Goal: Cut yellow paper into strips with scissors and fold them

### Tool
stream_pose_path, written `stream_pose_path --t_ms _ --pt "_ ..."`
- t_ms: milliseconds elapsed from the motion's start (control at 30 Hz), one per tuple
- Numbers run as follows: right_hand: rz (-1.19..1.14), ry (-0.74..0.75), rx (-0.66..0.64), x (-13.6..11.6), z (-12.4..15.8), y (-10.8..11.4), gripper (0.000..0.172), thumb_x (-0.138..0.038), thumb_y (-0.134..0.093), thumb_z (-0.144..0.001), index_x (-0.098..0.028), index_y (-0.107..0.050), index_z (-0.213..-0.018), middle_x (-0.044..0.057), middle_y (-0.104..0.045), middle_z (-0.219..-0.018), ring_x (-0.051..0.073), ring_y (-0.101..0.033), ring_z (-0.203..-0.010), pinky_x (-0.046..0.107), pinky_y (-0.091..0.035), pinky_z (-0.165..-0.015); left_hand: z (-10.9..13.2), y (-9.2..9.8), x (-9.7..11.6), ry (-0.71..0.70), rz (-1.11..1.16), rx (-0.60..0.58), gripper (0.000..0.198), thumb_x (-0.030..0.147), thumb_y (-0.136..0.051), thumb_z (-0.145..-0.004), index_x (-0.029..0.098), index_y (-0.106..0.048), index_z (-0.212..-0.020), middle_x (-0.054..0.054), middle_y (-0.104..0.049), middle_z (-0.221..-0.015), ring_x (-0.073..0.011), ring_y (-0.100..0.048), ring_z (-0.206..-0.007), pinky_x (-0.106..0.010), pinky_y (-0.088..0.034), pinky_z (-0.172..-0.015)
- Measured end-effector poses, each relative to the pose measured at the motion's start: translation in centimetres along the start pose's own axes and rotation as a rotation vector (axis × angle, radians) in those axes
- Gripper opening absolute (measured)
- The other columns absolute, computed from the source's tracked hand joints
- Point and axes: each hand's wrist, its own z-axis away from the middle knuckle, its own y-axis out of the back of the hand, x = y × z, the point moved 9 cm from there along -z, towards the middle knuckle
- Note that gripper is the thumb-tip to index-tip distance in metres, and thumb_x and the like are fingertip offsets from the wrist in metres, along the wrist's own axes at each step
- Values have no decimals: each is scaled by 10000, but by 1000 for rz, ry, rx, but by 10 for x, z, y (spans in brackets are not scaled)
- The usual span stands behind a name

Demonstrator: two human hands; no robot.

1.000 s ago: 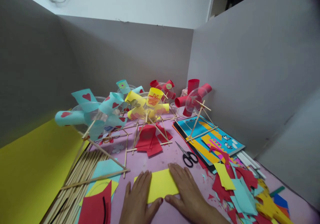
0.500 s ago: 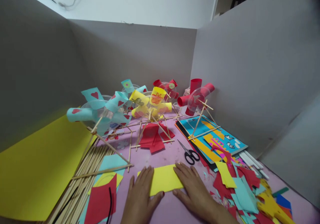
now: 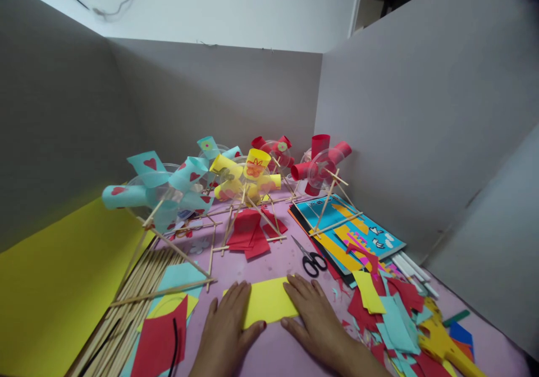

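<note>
Two hands lie flat on a folded yellow paper (image 3: pixel 269 300) at the near middle of the pink worktop (image 3: pixel 278 262). Left hand (image 3: pixel 227 326) is spread open, palm down, fingers over the paper's left end and thumb at its near edge; right hand (image 3: pixel 314 318) is likewise open and flat, pressing the right end, gripping nothing. Just beyond the paper lie black-handled scissors (image 3: pixel 310 259). Farther back stand paper pinwheels on stick frames: a light-blue one with red hearts (image 3: pixel 162 189) at left, a yellow one (image 3: pixel 246 177) in the middle, a red one (image 3: pixel 320 163) at right. A bundle of wooden sticks (image 3: pixel 130 304) lies near left, beside a large yellow sheet (image 3: pixel 50 287). Coloured paper scraps (image 3: pixel 387 309) are heaped at the right.
</note>
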Motion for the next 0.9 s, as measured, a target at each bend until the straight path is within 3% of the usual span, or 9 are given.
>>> stream_pose_path --t_ms 233,533,700,767,800,900 --pt "5 -59 29 8 2 -3 593 -364 -457 -855 -109 -334 -1376 129 -268 -1475 269 -223 -1353 500 -220 -1095 -9 5 -4 8 -6 -21 644 441 -494 -789 120 -392 -1338 -117 -385 -1423 -286 -306 -1320 -505 -266 -1049" --pt "18 -65 -8 3 0 -1 600 -370 -436 -859 -93 -325 -1379 149 -282 -1465 290 -234 -1346 515 -208 -1093 -17 23 -11 5 -9 71 591 426 -499 -795 107 -456 -1291 -159 -462 -1365 -306 -384 -1272 -509 -284 -1039" --pt "16 -67 -5 2 -2 2 581 -360 -453 -851 -107 -357 -1365 155 -307 -1456 298 -259 -1336 523 -226 -1084 -15 44 4 11 4 155 520 330 -520 -767 120 -511 -1242 -172 -463 -1358 -326 -377 -1274 -544 -275 -1032" --pt "19 -62 2 3 -2 2 576 -367 -456 -852 -110 -368 -1360 158 -313 -1453 304 -265 -1333 531 -229 -1079 -2 61 17 -20 175 230 455 328 -506 -776 185 -551 -1205 -136 -510 -1330 -317 -406 -1257 -551 -290 -1026" --pt "23 -54 2 3 -1 1 578 -368 -460 -850 -105 -371 -1357 163 -316 -1450 307 -267 -1332 532 -232 -1077 7 68 24 -66 350 250 440 358 -468 -811 240 -526 -1230 -89 -538 -1312 -276 -422 -1251 -502 -329 -1023" --pt "35 -29 11 2 -1 0 572 -345 -466 -851 -92 -372 -1355 167 -326 -1445 308 -273 -1329 523 -240 -1078 38 69 34 -117 808 183 379 469 -538 -781 336 -580 -1133 -30 -642 -1135 -245 -540 -1115 -407 -484 -890"
